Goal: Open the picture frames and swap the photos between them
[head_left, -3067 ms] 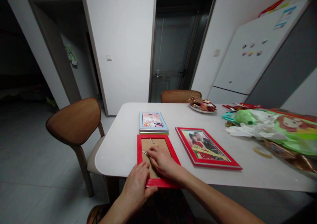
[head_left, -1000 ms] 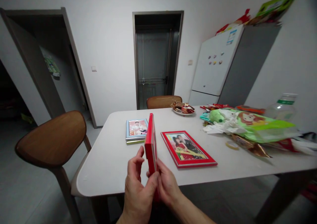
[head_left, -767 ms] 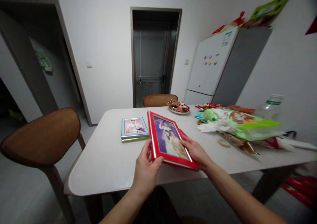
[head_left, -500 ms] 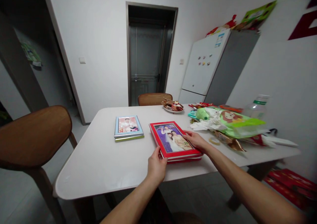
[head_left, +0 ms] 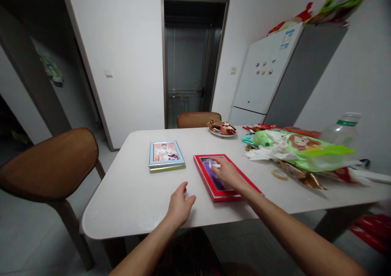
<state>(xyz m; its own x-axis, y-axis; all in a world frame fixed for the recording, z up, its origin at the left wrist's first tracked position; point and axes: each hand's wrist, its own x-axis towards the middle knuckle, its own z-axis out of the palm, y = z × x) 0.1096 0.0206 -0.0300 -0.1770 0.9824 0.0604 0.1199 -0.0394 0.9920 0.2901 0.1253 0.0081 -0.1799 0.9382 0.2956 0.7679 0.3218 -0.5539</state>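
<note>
A red picture frame (head_left: 220,196) with a purple photo lies near the front edge of the white table (head_left: 134,202). My right hand (head_left: 225,172) is over its photo, fingers bent; whether they hold anything is hidden. Left of the red frame, my left hand (head_left: 181,204) hovers with thumb and fingers apart and nothing between them. Farther back on the left, a light blue frame (head_left: 166,152) with a pink photo rests on a green one (head_left: 168,168).
Right of the frames are a green bag (head_left: 320,152), crumpled white tissue (head_left: 276,147), a tape roll (head_left: 279,174) and a clear bottle (head_left: 340,133). A plate of snacks (head_left: 222,129) sits at the back edge. Wooden chairs stand left (head_left: 51,166) and behind (head_left: 198,119).
My left hand has let go of the red frame's corner and moved left. My right hand has gone from its right edge to above the photo. The view has shifted slightly.
</note>
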